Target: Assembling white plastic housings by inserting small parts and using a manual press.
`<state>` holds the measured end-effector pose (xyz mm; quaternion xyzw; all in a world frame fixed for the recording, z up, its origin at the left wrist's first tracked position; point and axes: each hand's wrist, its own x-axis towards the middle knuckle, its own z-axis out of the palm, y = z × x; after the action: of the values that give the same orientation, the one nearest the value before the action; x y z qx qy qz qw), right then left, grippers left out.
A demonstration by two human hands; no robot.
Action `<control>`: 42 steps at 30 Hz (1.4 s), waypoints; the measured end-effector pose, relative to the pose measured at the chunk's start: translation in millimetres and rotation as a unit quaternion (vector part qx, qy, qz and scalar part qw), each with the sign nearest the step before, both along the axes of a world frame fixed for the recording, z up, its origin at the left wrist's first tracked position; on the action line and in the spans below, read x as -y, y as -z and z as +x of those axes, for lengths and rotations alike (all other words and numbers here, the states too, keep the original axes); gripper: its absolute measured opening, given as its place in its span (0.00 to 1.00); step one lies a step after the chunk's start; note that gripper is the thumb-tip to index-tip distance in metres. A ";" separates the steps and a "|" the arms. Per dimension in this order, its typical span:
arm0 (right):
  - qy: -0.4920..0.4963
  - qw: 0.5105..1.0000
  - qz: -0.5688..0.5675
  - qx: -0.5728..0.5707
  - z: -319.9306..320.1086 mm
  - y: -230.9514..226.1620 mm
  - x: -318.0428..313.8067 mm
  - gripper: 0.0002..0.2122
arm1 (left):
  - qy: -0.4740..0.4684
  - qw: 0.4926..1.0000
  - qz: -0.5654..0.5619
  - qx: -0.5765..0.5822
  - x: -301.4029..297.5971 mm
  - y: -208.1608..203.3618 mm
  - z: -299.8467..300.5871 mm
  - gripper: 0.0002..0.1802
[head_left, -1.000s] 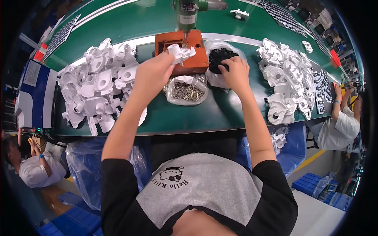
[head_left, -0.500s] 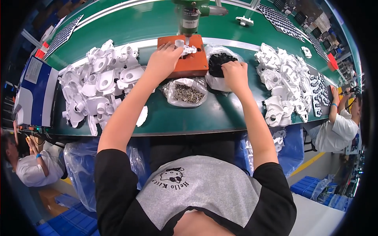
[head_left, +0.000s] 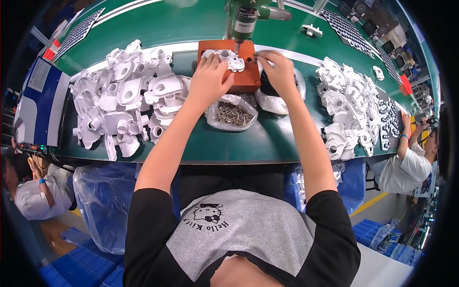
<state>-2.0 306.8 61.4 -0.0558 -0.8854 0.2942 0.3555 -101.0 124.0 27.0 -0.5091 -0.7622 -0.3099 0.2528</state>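
On the orange block (head_left: pixel 244 85) under the green press head (head_left: pixel 244 24) lies a white plastic housing (head_left: pixel 236 64). My left hand (head_left: pixel 209 79) holds this housing at its left end, fingers over the top and thumb near its front edge. To the right, my right hand (head_left: pixel 278 71) is closed in a pinch beside the block's right edge, near a dark hole. A small black piece (head_left: pixel 256 57) shows at its fingertips, mostly hidden. Below that hand and wrist is a clear bag (head_left: pixel 275 104) of black parts, partly covered.
A bag of metal pins (head_left: pixel 233 115) sits in front of the block. White housings are heaped at left (head_left: pixel 119 100) and right (head_left: pixel 346 103). A blue-and-white machine (head_left: pixel 42 103) stands at far left. Co-workers in white (head_left: pixel 404 165) are at both sides.
My right hand has come out of the black parts bag and moved left to the block. My left hand has shifted its hold, and the housing now lies more exposed on the block.
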 end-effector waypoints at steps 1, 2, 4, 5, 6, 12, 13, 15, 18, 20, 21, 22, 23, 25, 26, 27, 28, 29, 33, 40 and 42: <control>-0.028 0.999 -0.030 -0.013 -14.7 2.1 4.2 0.07 | -0.004 1.000 -0.001 0.000 0.4 0.9 -1.4 0.15; -0.032 0.999 -0.030 -0.013 -25.1 6.5 4.3 0.07 | 0.005 1.000 0.005 0.006 0.3 2.7 -3.0 0.14; -0.076 0.997 -0.034 0.008 -40.1 15.8 6.9 0.07 | 0.013 1.000 0.024 0.005 -0.9 3.2 -3.0 0.13; -0.089 0.996 0.000 0.015 -41.9 20.6 6.3 0.08 | 0.011 0.999 0.031 0.000 -2.6 3.0 -2.8 0.13; -0.095 0.995 -0.001 0.018 -41.5 21.9 10.1 0.08 | 0.006 0.999 0.038 -0.004 -2.3 2.7 -1.5 0.12; -0.091 0.993 0.070 -0.028 -40.3 24.4 15.5 0.06 | -0.002 1.000 0.011 0.013 1.8 -1.1 0.4 0.12; -0.091 0.993 0.070 -0.027 -41.0 23.4 16.0 0.06 | -0.010 1.000 0.011 0.006 1.6 2.0 -0.9 0.12; -0.053 0.997 0.046 -0.021 -41.9 22.2 18.1 0.06 | -0.018 1.000 0.009 -0.001 1.0 3.5 -1.4 0.12; -0.049 0.994 0.099 -0.005 -42.6 22.6 15.8 0.06 | -0.007 1.000 0.014 0.007 -1.1 2.3 -0.6 0.12; -0.082 0.990 0.112 -0.007 -41.4 23.4 15.0 0.06 | -0.005 0.999 0.046 -0.027 -3.0 4.1 -2.0 0.11; -0.117 0.985 0.127 -0.008 -39.8 22.0 15.9 0.07 | -0.005 0.999 0.046 -0.027 -2.7 4.2 -1.9 0.11; -0.116 0.985 0.126 -0.007 -36.8 21.8 18.4 0.07 | -0.005 0.999 0.042 -0.024 -1.7 4.0 -2.1 0.11; -0.102 0.983 0.151 -0.025 -32.5 22.3 22.7 0.08 | -0.005 0.999 0.039 -0.022 -0.8 4.1 -2.2 0.12; -0.078 0.983 0.163 -0.039 -29.0 23.3 27.6 0.11 | -0.003 0.999 0.036 -0.017 -0.8 4.1 -2.2 0.11; -0.077 0.983 0.163 -0.039 -31.0 22.4 24.7 0.11 | -0.002 0.999 0.034 -0.012 -1.5 4.1 -2.2 0.11; -0.084 0.983 0.162 0.003 -35.1 19.0 22.7 0.11 | -0.001 0.999 0.034 -0.013 -1.9 4.8 -2.3 0.11; -0.090 0.982 0.161 0.044 -36.5 16.3 21.6 0.11 | 0.000 0.999 0.038 -0.014 -2.5 5.4 -2.5 0.11; -0.105 0.987 0.084 0.083 -35.4 11.5 17.0 0.11 | 0.000 0.999 0.042 -0.015 -3.2 5.6 -2.6 0.11; -0.081 0.993 0.079 0.036 -14.7 -6.9 28.9 0.07 | 0.000 1.000 0.024 0.001 0.0 5.5 -2.9 0.10; -0.200 0.958 0.125 0.166 50.2 25.9 89.5 0.05 | 0.000 0.998 0.059 -0.029 -1.3 5.5 -2.5 0.08; -0.185 0.949 0.165 0.194 52.1 38.3 95.5 0.06 | 0.010 0.998 0.062 -0.008 0.2 3.1 -2.6 0.07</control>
<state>50.1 211.3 23.1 0.1126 -0.9683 0.1881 0.1202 -103.5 123.8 23.9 -0.5024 -0.7346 -0.3547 0.2866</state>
